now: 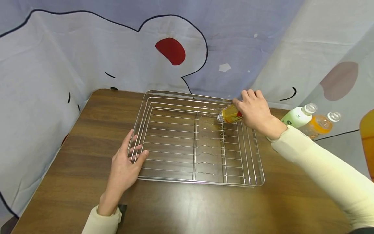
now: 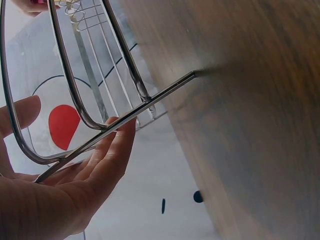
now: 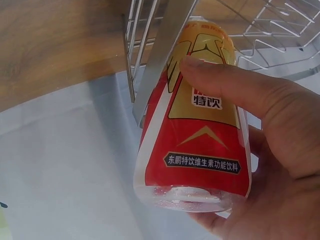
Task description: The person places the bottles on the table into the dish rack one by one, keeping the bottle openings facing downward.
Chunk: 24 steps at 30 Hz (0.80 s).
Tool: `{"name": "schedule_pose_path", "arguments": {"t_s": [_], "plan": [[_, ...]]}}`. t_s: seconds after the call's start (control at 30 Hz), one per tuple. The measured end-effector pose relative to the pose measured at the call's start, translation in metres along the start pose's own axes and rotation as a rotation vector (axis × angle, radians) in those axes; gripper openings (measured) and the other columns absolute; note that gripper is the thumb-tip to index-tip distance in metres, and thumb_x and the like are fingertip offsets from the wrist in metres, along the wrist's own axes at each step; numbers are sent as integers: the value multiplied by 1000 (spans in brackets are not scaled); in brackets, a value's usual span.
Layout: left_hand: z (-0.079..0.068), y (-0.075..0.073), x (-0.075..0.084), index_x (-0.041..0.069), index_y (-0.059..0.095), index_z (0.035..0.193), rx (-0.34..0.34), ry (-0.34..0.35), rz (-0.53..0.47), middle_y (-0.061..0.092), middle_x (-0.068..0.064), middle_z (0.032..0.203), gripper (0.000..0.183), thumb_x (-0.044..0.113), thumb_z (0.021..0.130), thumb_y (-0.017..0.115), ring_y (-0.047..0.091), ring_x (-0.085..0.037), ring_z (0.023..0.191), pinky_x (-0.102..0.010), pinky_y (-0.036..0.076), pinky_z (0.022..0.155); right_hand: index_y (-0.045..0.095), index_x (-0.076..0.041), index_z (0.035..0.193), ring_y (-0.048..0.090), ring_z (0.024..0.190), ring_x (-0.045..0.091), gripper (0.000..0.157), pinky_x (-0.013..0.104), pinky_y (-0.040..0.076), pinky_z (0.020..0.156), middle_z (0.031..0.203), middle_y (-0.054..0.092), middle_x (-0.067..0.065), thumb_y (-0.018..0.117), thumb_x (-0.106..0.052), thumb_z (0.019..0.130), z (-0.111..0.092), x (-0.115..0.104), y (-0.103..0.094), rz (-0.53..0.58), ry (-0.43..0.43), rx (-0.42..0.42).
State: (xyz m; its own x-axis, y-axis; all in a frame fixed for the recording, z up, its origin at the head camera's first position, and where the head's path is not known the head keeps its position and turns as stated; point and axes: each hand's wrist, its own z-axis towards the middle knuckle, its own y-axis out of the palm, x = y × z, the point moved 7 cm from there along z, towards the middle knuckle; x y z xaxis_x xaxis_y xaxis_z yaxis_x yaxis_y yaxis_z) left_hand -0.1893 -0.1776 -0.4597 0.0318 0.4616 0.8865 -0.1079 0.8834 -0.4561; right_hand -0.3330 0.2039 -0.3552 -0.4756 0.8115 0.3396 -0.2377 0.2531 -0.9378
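Note:
A silver wire rack [image 1: 175, 180] with raised sides rests on the wooden table. My left hand [image 1: 125, 169] holds its left side, the thumb inside the wires and the fingers outside; the left wrist view shows the fingers [image 2: 112, 155] along the metal bars. At the back right corner, my right hand [image 1: 254, 107] grips a plastic drink bottle [image 1: 230, 113] with a yellow and red label. The bottle lies tilted, its clear neck pointing left over the rack. In the right wrist view the thumb crosses the label and the bottle's base [image 3: 190, 197] faces the camera.
Right of the rack stand a pale green bottle [image 1: 296, 117] and an orange drink bottle [image 1: 318, 126], both with clear tops. A printed curtain [image 1: 117, 48] hangs along the back and sides of the brown table [image 1: 73, 169].

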Motion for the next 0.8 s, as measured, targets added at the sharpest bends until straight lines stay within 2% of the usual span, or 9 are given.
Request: {"name": "schedule_pose_path", "arguments": {"t_s": [0.33,0.53,0.63,0.73,0.8], "plan": [[1,1,0,10,29,176,-2,6,2,50,-21,169,85,10,105,76,69,-41,134,-54,63,103,73,-8,142,59,105,46,66,57,49,93,109,63,25,81,1,77,-4,1,-2,-29,-14,27],[1,0,0,11,28,176,-5,1,33,50,-18,169,86,12,106,76,74,-37,126,-48,64,102,73,-9,144,61,110,46,70,59,49,98,115,66,25,83,-1,76,-4,1,-5,-18,-16,44],[0,0,0,13,28,177,-6,-3,55,50,-15,170,87,13,106,77,78,-35,118,-47,56,103,74,-8,142,61,111,46,70,60,48,102,116,67,25,81,1,73,-5,0,-7,7,-19,65],[0,-1,0,14,27,177,-8,-6,67,51,-14,170,87,14,105,77,79,-35,111,-47,47,98,73,-7,142,61,114,48,72,61,46,108,118,67,26,82,1,71,-6,1,-10,31,-12,69],[0,0,0,15,27,177,-10,-8,73,50,-14,170,88,14,105,77,79,-35,110,-47,46,95,73,-7,143,61,118,49,73,62,44,111,122,66,27,85,-1,72,-8,1,-11,46,1,54]]}}
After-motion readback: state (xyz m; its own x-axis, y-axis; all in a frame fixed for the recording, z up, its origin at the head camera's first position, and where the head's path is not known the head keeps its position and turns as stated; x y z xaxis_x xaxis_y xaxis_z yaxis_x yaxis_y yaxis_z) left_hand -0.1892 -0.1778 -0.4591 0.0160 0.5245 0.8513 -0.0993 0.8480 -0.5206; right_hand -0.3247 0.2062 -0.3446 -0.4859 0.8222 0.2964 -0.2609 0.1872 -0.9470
